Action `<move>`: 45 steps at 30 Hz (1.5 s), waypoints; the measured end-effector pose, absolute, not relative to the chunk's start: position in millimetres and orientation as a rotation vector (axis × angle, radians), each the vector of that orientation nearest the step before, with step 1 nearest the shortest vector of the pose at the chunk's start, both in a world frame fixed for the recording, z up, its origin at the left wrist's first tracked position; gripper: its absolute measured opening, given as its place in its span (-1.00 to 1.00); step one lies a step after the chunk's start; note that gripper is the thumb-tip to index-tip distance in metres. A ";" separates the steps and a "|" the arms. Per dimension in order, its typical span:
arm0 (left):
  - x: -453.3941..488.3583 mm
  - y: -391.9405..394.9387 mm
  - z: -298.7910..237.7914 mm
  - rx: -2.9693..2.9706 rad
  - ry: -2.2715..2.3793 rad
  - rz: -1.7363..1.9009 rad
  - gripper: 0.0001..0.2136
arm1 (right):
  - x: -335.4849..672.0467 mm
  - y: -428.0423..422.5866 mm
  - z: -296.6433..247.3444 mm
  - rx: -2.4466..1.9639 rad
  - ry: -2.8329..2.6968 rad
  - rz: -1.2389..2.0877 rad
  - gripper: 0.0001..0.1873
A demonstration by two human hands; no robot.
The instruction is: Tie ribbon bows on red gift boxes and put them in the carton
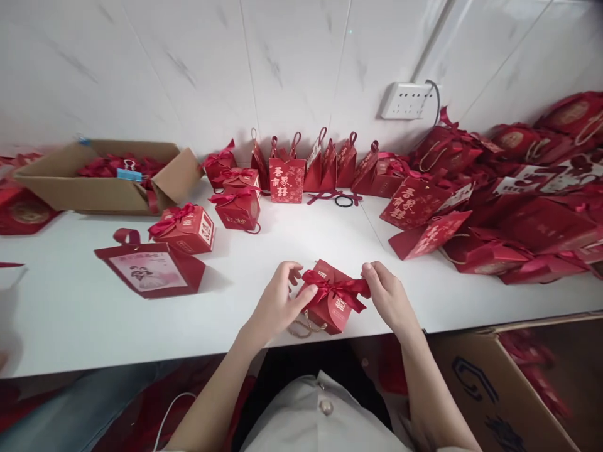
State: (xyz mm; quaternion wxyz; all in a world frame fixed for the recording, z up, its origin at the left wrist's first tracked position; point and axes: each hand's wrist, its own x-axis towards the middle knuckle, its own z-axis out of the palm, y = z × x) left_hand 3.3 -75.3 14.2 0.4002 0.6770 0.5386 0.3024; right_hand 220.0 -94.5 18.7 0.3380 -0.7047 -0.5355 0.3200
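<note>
A small red gift box (335,319) with gold print lies near the front edge of the white table, tied with a shiny red ribbon bow (333,289). A twisted gold cord handle (308,325) hangs from its lower left side. My left hand (280,300) is curled around the left loop of the bow, the thumb on the ribbon and the fingers bent beside the box. On the other side, my right hand (387,294) pinches the right part of the bow between thumb and forefinger, just off the box. Its other fingers are folded and partly hidden.
Finished-looking red boxes (185,229) and a picture-fronted box (153,270) stand left. Behind them is a cardboard carton (94,194) of ribbons. Small red bags (286,182) line the wall. Red bags pile up (541,220) at right. An open carton (490,383) sits below the table.
</note>
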 end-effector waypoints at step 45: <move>36.8 -71.4 8.9 1.459 1.225 0.758 -0.74 | 217.2 -169.9 5.9 -1.480 -1.368 1.289 -0.65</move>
